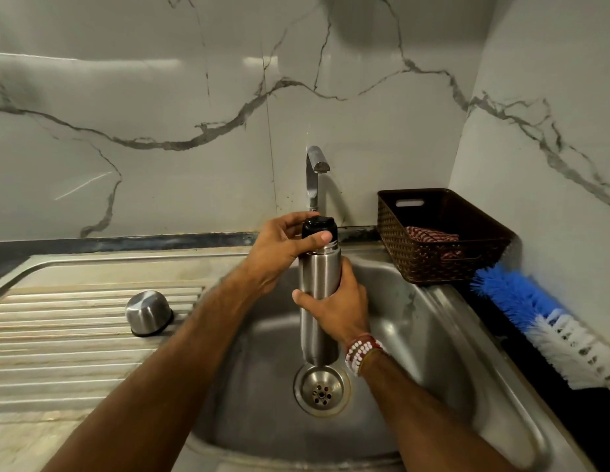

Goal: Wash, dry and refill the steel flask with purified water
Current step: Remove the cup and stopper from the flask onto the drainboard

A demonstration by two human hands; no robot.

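Note:
A tall steel flask (pixel 318 277) stands upright over the steel sink basin (pixel 416 335), just in front of the tap (pixel 315 172). My right hand (pixel 337 308) grips the flask's body around the middle. My left hand (pixel 279 250) curls round the black stopper (pixel 319 226) at the flask's top, thumb across its front. The flask's steel cup lid (pixel 148 313) lies upside down on the ribbed draining board (pixel 75 335) to the left. No water runs from the tap.
A brown woven basket (pixel 433 264) holding a red checked cloth (pixel 429 235) sits at the sink's back right corner. A blue and white bottle brush (pixel 535 318) lies on the dark counter to the right. The drain (pixel 321 390) is below the flask. Marble walls stand behind and right.

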